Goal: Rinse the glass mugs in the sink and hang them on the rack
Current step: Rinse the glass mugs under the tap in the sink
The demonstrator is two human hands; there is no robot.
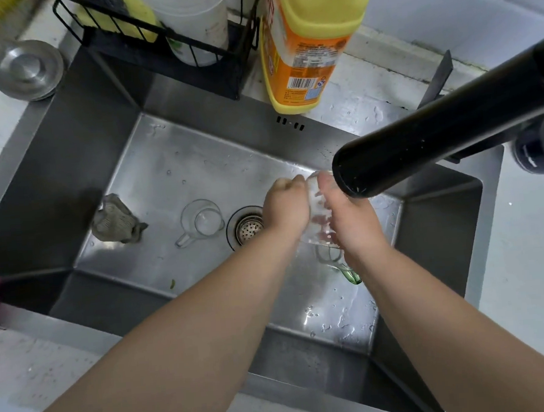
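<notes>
While seen from the head camera, looking down into a steel sink. Both hands clamped on one glass mug held above the sink floor, right of the drain and just under the tip of the black faucet spout. Left hand wrapped on the mug's left side, fingers curled over its far rim; right hand pressed on the right side, fingers closed on the glass. Mug tilted, mouth toward the far wall, handle hanging at the near end below the right wrist.

A second glass mug lying on the sink floor just left of the drain, handle pointing to the near left, apart from both hands. A crumpled grey cloth against the sink's left wall. Water drops scattered toward the near right corner of the floor.

On the sink's far rim, a black wire basket holding a white container, and beside it an orange and yellow detergent bottle. A round metal lid on the table at the far left corner.
</notes>
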